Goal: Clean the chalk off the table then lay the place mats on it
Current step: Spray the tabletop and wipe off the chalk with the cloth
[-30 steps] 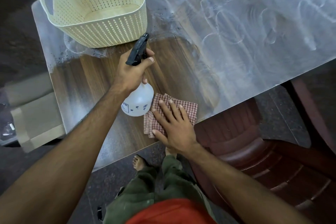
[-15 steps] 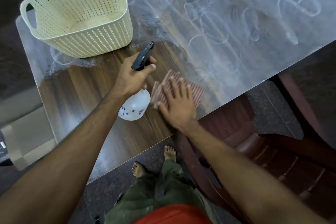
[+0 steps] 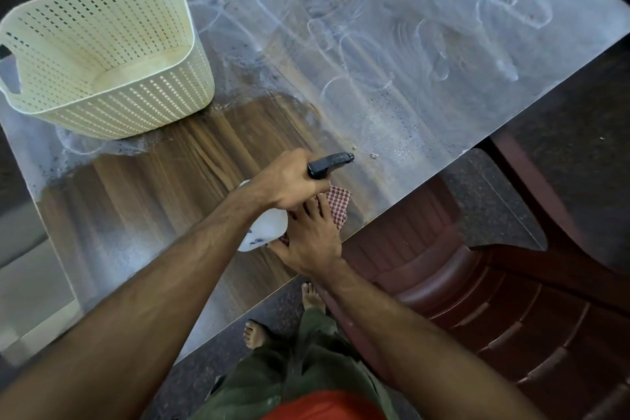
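Note:
The wooden table (image 3: pixel 191 160) is wiped bare in a patch near me, while white chalk scrawl (image 3: pixel 392 44) covers the far and right parts. My left hand (image 3: pixel 286 181) grips a white spray bottle (image 3: pixel 262 232) by its black trigger head (image 3: pixel 329 164), with the nozzle turned right toward the chalk. Droplets lie on the table just past the nozzle. My right hand (image 3: pixel 310 235) lies flat on a red checked cloth (image 3: pixel 339 208) at the table's near edge, partly under my left hand. No place mats are in view.
A cream perforated basket (image 3: pixel 102 54) stands on the table's left end, with chalk residue around its base. A dark red plastic chair (image 3: pixel 477 283) sits close to the table's near right edge. My bare feet (image 3: pixel 255 334) stand on the dark floor below.
My left hand swung the spray bottle to the right, over my right hand, and the nozzle now aims at the chalked area. My right hand stays flat on the cloth near the table's near edge.

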